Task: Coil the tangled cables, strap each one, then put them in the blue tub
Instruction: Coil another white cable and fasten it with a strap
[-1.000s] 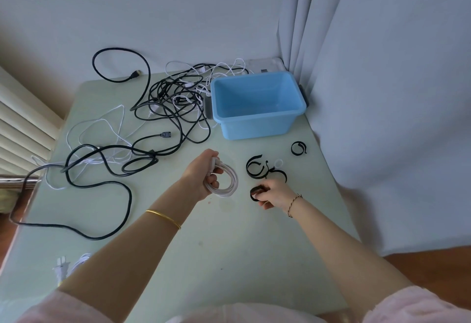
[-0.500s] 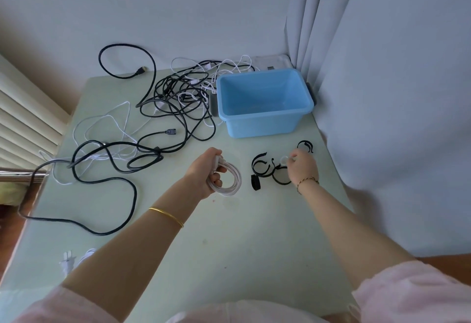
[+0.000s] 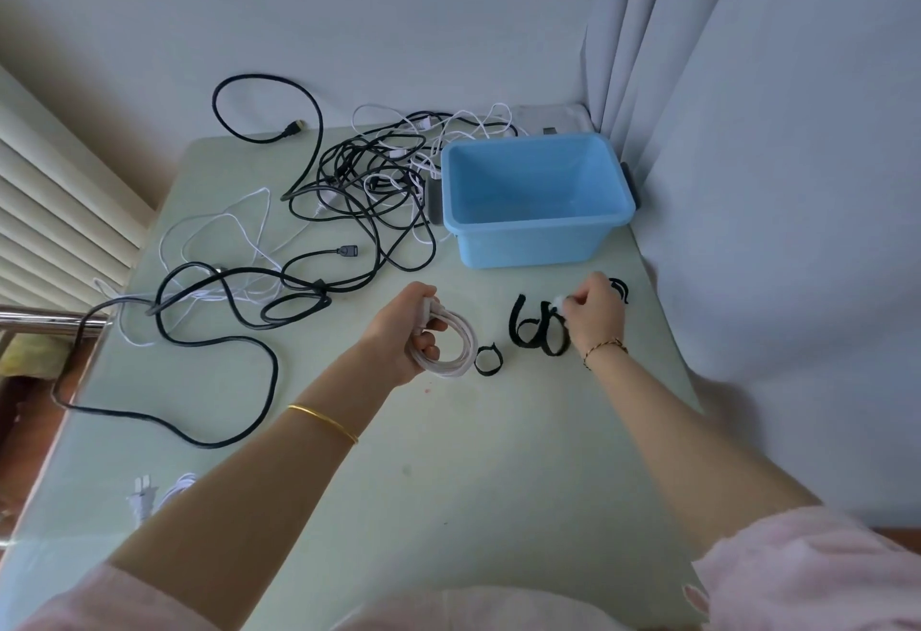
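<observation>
The left hand (image 3: 406, 331) is squeezing the white cable coil (image 3: 451, 344) just above the table (image 3: 448, 471). The right hand (image 3: 595, 314) is reaching out, pinching a small white thing (image 3: 561, 302) by the black straps (image 3: 536, 331) near the blue tub (image 3: 536, 204).

A single head-worn wide-angle view looks steeply down and forward over the pale green glass-topped counter (image 3: 448, 481), close above both hands.

The white coil (image 3: 451, 344) in the left grip (image 3: 406, 334) looks like smooth, faintly glossy plastic sheathing. Just right of it, the black straps (image 3: 536, 331) by the right grip (image 3: 595, 314) look like matt, fuzzy cloth. Beyond both, the blue tub (image 3: 536, 237) is smooth plastic with a soft sheen. The bench (image 3: 448, 481) is pale green and lightly glossy.
</observation>
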